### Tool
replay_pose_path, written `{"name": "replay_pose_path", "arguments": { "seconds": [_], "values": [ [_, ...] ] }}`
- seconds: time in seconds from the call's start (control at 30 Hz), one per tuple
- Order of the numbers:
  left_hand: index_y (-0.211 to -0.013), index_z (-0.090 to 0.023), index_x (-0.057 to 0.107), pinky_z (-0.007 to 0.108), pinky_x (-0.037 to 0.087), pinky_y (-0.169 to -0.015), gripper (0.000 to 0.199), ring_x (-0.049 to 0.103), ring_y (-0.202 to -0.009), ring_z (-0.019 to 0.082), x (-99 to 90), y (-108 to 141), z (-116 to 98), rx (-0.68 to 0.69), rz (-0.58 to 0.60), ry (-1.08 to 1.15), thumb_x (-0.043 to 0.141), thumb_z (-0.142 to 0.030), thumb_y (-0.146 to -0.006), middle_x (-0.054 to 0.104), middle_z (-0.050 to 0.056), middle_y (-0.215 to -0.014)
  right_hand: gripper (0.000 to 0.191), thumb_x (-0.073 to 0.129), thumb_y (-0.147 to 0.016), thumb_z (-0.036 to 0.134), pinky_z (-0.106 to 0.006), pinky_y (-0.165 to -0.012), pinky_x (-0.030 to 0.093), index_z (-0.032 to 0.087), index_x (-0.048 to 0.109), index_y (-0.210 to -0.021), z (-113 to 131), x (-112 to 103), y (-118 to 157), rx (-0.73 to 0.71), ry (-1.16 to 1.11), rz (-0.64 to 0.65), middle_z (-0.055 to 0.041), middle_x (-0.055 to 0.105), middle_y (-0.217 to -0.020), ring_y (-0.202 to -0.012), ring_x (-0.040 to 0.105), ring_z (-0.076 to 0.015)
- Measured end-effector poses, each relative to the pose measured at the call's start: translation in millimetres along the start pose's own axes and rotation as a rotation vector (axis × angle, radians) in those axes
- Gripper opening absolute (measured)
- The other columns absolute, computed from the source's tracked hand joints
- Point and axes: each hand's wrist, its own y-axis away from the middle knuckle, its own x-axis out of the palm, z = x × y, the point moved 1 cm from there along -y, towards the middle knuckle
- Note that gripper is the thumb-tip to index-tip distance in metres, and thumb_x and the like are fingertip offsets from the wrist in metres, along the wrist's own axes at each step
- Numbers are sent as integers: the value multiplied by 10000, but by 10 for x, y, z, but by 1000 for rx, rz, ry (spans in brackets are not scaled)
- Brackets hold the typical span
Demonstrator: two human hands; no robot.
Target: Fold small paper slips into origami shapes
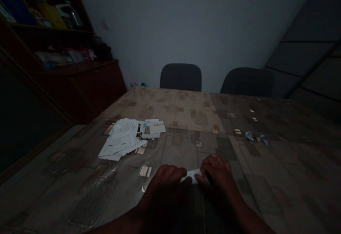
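Observation:
Near the table's front edge, a small piece of white paper [192, 175] is stretched between my two hands. My left hand [170, 180] pinches its left end, thumb and fingers closed. At the right end, my right hand [217, 175] grips the paper with its fingers curled. Something dark shows at the right hand's fingers; what it is cannot be made out. To the left and farther back lies a spread pile of white papers [124, 141], some printed and a few with pictures. Small crumpled paper pieces [256, 138] lie on the right side.
A patterned cloth covers the table [186, 117]. Behind its far edge stand two dark chairs, one in the middle [181, 77] and one to the right [247, 81]. A dark red cabinet [96, 85] with filled shelves is at the left. The room is dim.

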Motion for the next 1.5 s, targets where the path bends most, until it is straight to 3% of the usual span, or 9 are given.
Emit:
{"name": "replay_pose_path", "arguments": {
  "seconds": [0.17,0.53,0.83,1.07,1.3,1.5],
  "values": [
    [-1111,-199,551,380,412,-793,256,545,-848,219,46,43,-85,95,145,-100,615,-256,-869,635,43,-998,141,709,-779,213,-328,-697,345,230,592,-703,1,-5,-3,9,4,21,-6,608,-804,-787,557,-218],
    [-1301,-159,440,438,383,-902,605,528,-974,261,141,144,-39,125,159,-121,638,-496,-841,603,92,-1158,145,702,-791,223,-336,-713,343,227,582,-710,2,10,6,-20,9,-21,0,605,-790,-774,553,-213],
    [-1262,-173,468,429,429,-838,531,547,-911,252,38,66,-90,96,228,-75,651,-423,-832,621,82,-1083,151,688,-794,232,-319,-667,333,227,571,-699,-36,54,-12,-58,35,-65,2,596,-754,-738,552,-210],
    [-1272,-172,464,436,412,-881,536,547,-957,259,54,85,-101,90,217,-94,662,-417,-837,614,82,-1115,127,686,-800,222,-352,-724,333,227,584,-723,1,40,-5,23,-13,8,-11,602,-811,-800,548,-229],
    [-1253,-190,478,448,404,-895,561,539,-969,266,32,95,-54,93,241,-90,690,-459,-808,607,80,-1127,112,637,-800,176,-355,-730,377,246,593,-876,-92,47,32,55,-39,21,-19,623,-879,-830,568,-241],
    [-1221,-211,498,420,424,-827,518,547,-924,256,62,85,-21,119,231,-108,684,-454,-803,608,56,-1068,364,661,-798,269,-407,-789,412,235,545,-1142,-2,101,102,31,-37,-106,-80,641,-1048,-956,581,-290]
  ]
}}
